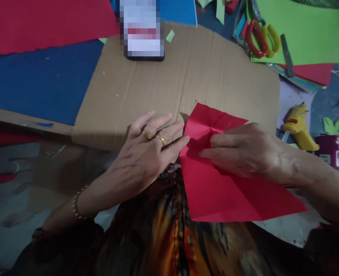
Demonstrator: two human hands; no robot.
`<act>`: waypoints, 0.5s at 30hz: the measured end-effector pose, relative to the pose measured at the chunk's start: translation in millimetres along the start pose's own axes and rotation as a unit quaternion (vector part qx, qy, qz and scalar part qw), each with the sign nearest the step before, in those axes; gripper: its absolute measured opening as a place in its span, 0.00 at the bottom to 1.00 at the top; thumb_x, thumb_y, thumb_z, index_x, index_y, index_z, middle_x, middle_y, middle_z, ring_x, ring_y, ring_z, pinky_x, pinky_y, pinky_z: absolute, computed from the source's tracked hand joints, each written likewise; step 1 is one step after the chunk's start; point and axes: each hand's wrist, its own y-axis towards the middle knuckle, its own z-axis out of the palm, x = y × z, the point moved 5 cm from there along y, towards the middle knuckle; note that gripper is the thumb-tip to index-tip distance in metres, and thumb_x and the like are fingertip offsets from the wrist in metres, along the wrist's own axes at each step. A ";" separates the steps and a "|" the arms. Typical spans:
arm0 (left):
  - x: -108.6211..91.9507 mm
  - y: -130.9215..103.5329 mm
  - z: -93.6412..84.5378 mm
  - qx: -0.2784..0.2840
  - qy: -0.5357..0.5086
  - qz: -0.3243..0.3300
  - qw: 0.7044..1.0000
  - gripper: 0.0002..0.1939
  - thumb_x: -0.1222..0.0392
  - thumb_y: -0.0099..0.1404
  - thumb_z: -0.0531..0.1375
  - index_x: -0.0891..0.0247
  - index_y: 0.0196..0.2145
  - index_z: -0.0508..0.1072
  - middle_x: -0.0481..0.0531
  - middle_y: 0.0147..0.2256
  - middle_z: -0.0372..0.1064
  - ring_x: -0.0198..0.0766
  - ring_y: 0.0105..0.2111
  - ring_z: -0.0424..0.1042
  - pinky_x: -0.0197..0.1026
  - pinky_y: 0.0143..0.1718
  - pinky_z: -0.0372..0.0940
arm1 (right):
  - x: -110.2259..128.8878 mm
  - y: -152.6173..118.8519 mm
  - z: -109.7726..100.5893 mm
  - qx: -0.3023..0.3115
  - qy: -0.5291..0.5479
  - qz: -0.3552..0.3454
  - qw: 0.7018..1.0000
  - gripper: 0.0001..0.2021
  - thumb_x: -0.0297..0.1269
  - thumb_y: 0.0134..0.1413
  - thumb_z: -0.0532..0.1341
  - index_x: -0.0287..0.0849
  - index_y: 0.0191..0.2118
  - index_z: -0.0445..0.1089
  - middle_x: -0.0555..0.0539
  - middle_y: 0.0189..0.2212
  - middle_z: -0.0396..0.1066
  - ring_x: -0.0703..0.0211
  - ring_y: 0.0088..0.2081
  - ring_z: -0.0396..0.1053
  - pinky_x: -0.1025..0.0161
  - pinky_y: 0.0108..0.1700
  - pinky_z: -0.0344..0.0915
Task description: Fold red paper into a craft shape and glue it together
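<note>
A creased sheet of red paper (pixel 215 195) lies partly on the cardboard and overhangs its near edge toward my lap. My left hand (pixel 152 147), with two gold rings, rests on the cardboard with its fingers stretched out; its thumb touches the paper's left edge. On the upper middle of the sheet is my right hand (pixel 250 151), its fingers pressed together and closed on the paper by a crease. The palm side of that hand and part of the sheet beneath it are hidden.
Brown cardboard (pixel 146 88) covers the table's middle. A phone (pixel 143 34) lies at its far side. Scissors (pixel 263 40) lie on green sheets (pixel 307 34) at the upper right, a yellow glue gun (pixel 300 128) at the right. Large red paper (pixel 45 25) lies far left.
</note>
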 end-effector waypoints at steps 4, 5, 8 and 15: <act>1.5 -4.9 -1.4 -0.003 -0.005 0.022 1.000 0.16 0.64 0.75 0.63 0.59 0.59 0.74 0.60 0.63 0.74 0.54 0.67 0.71 0.64 0.70 0.65 | 2.9 -0.7 0.8 -0.011 -0.019 -0.011 1.000 0.16 0.30 0.79 0.49 0.43 0.38 0.69 0.49 0.30 0.69 0.60 0.29 0.59 0.57 0.32 0.54; 1.7 -6.4 -1.3 -0.004 -0.012 0.027 1.000 0.17 0.64 0.75 0.64 0.59 0.59 0.74 0.60 0.63 0.73 0.54 0.67 0.70 0.64 0.71 0.65 | 3.7 -1.2 0.4 -0.011 -0.023 -0.012 1.000 0.16 0.30 0.79 0.49 0.42 0.38 0.69 0.49 0.30 0.69 0.59 0.29 0.58 0.57 0.32 0.53; 2.7 -9.9 -1.7 -0.017 -0.032 0.035 0.999 0.18 0.64 0.74 0.64 0.58 0.60 0.74 0.60 0.63 0.72 0.54 0.68 0.69 0.64 0.71 0.64 | 5.0 -2.5 -1.6 -0.013 -0.029 -0.008 0.999 0.15 0.28 0.78 0.50 0.42 0.38 0.68 0.50 0.29 0.67 0.59 0.29 0.56 0.57 0.32 0.51; 3.4 -12.4 1.8 -0.018 -0.024 0.038 0.999 0.19 0.64 0.75 0.63 0.56 0.61 0.73 0.58 0.63 0.72 0.51 0.69 0.67 0.63 0.72 0.62 | 6.5 0.2 -5.1 -0.029 -0.022 -0.008 0.999 0.15 0.28 0.78 0.52 0.41 0.37 0.69 0.51 0.26 0.64 0.60 0.27 0.52 0.57 0.30 0.49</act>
